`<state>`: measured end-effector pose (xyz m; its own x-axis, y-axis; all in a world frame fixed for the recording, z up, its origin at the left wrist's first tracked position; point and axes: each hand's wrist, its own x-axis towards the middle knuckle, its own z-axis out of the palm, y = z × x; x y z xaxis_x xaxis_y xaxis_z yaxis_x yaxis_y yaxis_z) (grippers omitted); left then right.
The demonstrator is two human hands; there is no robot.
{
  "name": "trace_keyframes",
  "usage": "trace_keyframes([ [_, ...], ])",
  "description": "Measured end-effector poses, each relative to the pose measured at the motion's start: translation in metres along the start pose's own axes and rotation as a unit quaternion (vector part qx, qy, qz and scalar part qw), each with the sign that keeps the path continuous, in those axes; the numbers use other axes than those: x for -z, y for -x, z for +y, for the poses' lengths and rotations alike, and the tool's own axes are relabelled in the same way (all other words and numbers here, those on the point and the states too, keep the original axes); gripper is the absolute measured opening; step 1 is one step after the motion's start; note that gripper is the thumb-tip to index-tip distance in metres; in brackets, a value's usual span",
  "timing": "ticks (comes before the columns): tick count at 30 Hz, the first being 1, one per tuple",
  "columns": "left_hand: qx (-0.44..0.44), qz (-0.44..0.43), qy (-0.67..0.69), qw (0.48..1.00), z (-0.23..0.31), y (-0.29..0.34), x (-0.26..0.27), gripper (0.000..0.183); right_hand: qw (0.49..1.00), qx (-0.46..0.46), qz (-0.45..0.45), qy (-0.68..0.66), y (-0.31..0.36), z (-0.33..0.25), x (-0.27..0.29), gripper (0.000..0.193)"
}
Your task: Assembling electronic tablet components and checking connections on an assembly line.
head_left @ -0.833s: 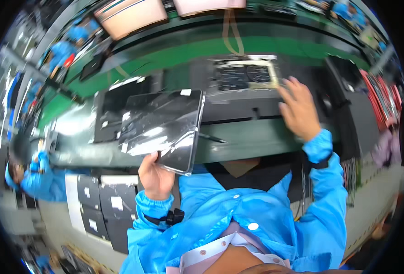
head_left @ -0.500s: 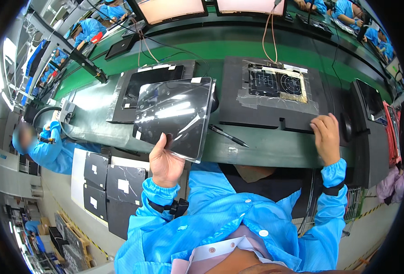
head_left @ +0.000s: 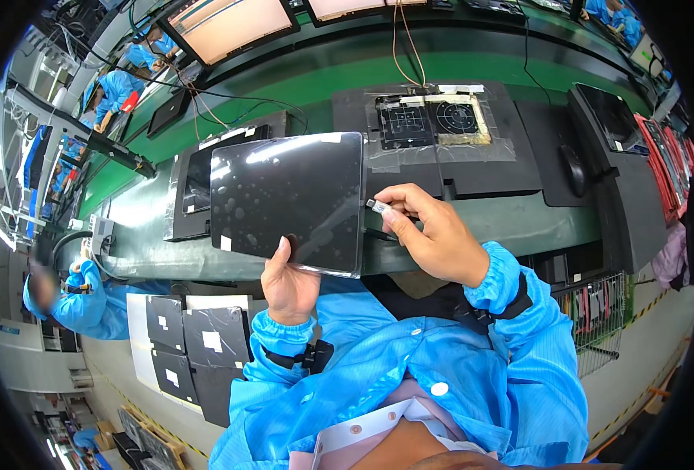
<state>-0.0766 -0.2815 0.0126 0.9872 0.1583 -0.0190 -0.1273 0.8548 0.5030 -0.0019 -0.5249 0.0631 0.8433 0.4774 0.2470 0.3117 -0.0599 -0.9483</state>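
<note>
My left hand (head_left: 290, 290) grips a dark tablet (head_left: 288, 200) by its lower edge, thumb on the glossy front. The tablet is tilted up above the bench, with clear film and small white stickers on it. Between thumb and forefinger, my right hand (head_left: 441, 239) pinches a small USB plug (head_left: 377, 205) with a pale body. Its end points at the tablet's right edge, and a small gap seems to separate them. Whether a cable runs from the plug is hidden by my fingers.
A black board (head_left: 480, 180) holds a taped fixture with two target patterns (head_left: 433, 121). Right of it are a mouse (head_left: 572, 171), another tablet (head_left: 604, 113) and red folders (head_left: 668, 157). Dark panels (head_left: 213, 337) lie at lower left. Monitors (head_left: 229, 31) stand behind; a co-worker (head_left: 88, 294) sits left.
My right hand has come left from beside the mouse to the tablet's right edge and now holds a USB plug. The tablet is turned slightly; the view has shifted right.
</note>
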Motion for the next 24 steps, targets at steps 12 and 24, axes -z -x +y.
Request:
trace_keyframes([
  [12,0.02,-0.005,-0.037,0.999,-0.003,0.002,0.009,0.032,0.998,-0.048,-0.039,-0.001,-0.003,-0.003,0.012,0.02],
  [24,0.017,0.016,-0.137,0.99,-0.03,-0.006,-0.023,0.04,0.908,0.195,0.164,0.331,0.006,0.009,0.033,0.021],
])
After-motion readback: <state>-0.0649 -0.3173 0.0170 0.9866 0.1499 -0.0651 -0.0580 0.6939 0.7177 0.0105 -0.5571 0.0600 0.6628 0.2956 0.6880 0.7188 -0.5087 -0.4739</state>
